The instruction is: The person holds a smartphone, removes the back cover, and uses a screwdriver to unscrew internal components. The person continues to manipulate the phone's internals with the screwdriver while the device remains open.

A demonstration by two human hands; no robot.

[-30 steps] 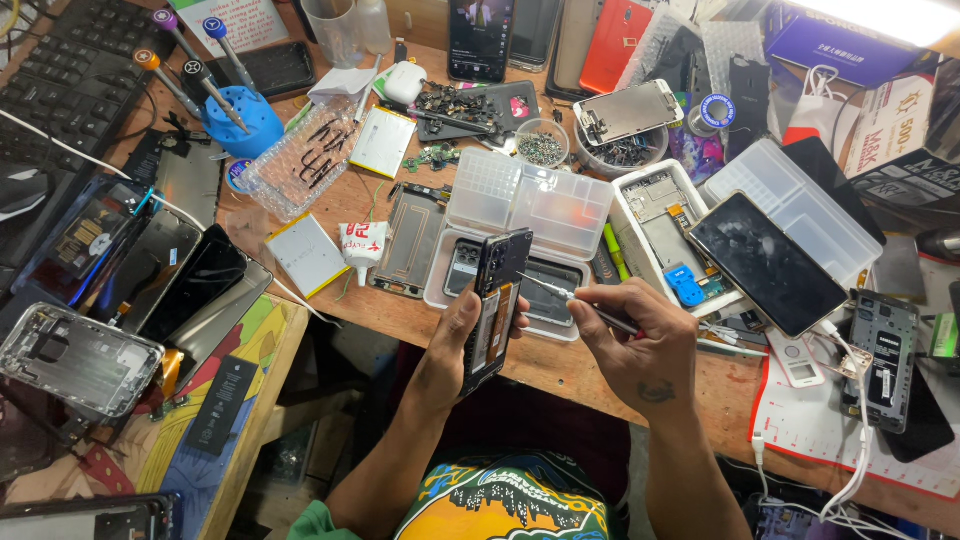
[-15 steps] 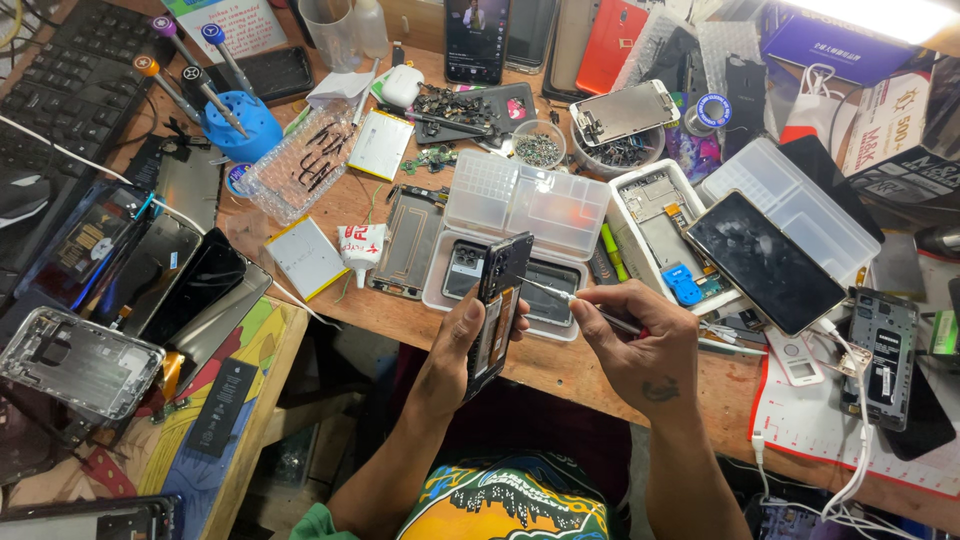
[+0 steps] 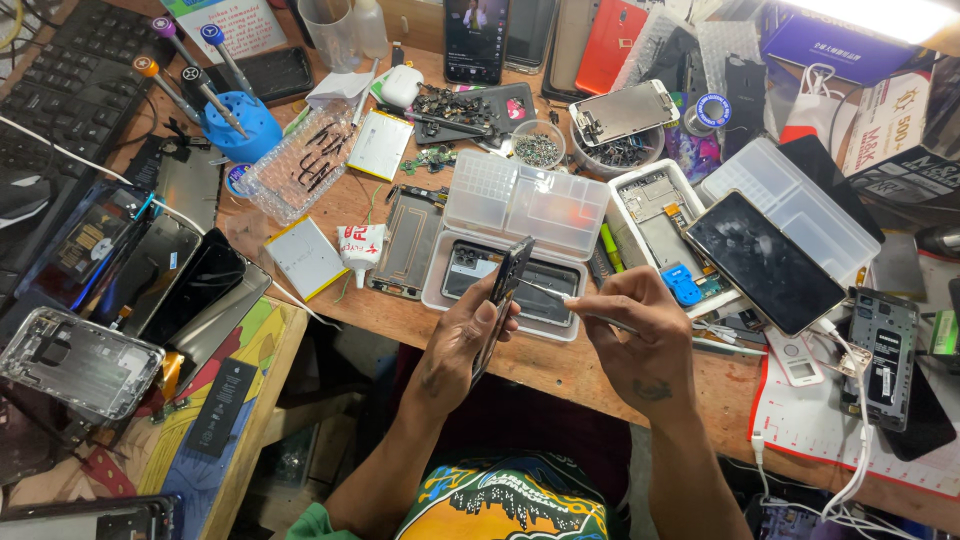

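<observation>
Here, near the surface's (image 3: 560, 375) front edge, the left hand (image 3: 455, 350) is clamping the dark phone (image 3: 503, 290) edge-up while the right hand (image 3: 640, 335) is pinching thin tweezers (image 3: 545, 292), probably touching its frame, so steadying both wrists is helping.

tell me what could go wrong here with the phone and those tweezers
1. The left hand holds the phone on edge in mid-air over the table edge; a slip could drop it.
2. The right hand points tweezers at the phone; a jab might scratch it.
</observation>
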